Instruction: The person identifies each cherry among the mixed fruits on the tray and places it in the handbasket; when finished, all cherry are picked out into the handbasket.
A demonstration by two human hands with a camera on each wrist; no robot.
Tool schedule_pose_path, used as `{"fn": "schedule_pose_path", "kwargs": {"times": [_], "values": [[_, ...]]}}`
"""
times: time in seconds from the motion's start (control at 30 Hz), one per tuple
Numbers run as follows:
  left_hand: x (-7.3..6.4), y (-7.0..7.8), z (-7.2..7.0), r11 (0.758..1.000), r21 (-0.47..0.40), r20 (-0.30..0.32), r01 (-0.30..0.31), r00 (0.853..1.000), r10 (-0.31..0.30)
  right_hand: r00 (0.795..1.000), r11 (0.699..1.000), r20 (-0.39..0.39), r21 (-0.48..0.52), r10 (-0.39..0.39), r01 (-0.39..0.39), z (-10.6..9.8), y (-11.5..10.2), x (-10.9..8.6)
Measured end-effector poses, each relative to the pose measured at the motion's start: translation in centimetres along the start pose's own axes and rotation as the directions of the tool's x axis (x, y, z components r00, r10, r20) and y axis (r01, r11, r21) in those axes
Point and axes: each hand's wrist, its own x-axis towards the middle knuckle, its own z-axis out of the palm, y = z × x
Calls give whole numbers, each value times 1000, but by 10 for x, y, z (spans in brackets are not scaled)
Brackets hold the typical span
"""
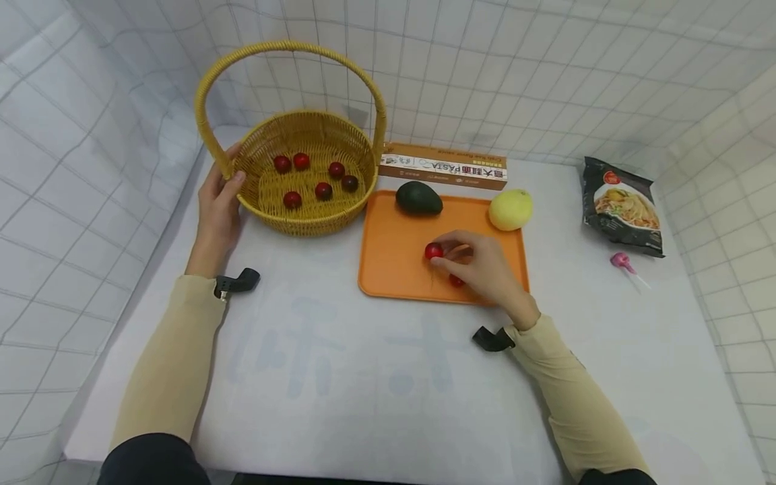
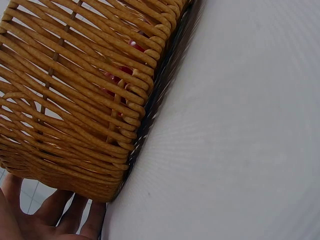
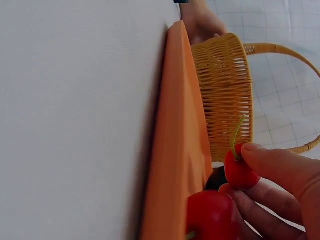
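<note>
Over the orange tray (image 1: 388, 269), my right hand (image 1: 479, 266) pinches a red cherry (image 3: 241, 167) between thumb and fingers; its green stem points up in the right wrist view. Another cherry (image 3: 212, 215) lies on the tray under that hand, partly hidden by it in the head view. My left hand (image 1: 219, 205) holds the left side of a yellow wicker basket (image 1: 303, 225), thumb at the rim by the foot of the tall handle. Several dark red cherries (image 1: 301, 161) are spread over the basket's floor.
A dark green avocado (image 1: 419, 198) and a yellow round fruit (image 1: 511, 209) sit along the tray's far edge. Behind them lies a long brown pasta box (image 1: 445, 166). To the right are a black noodle packet (image 1: 624, 207) and a pink lollipop (image 1: 622, 261).
</note>
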Motion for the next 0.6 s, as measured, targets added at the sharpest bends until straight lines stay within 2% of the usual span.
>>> {"fn": "schedule_pose_path", "kwargs": {"times": [0.2,0.33,0.6], "values": [[-2,0,1,1000,-17,-6,9,1000,-9,998,998,-1,-3,-66,66,-1,-18,18],[-2,0,1,1000,-16,-11,2,1000,-2,998,998,2,3,-67,67,1,-36,34],[0,-1,0,1000,-16,-14,11,1000,-11,983,984,-37,4,-178,178,20,-69,74]]}}
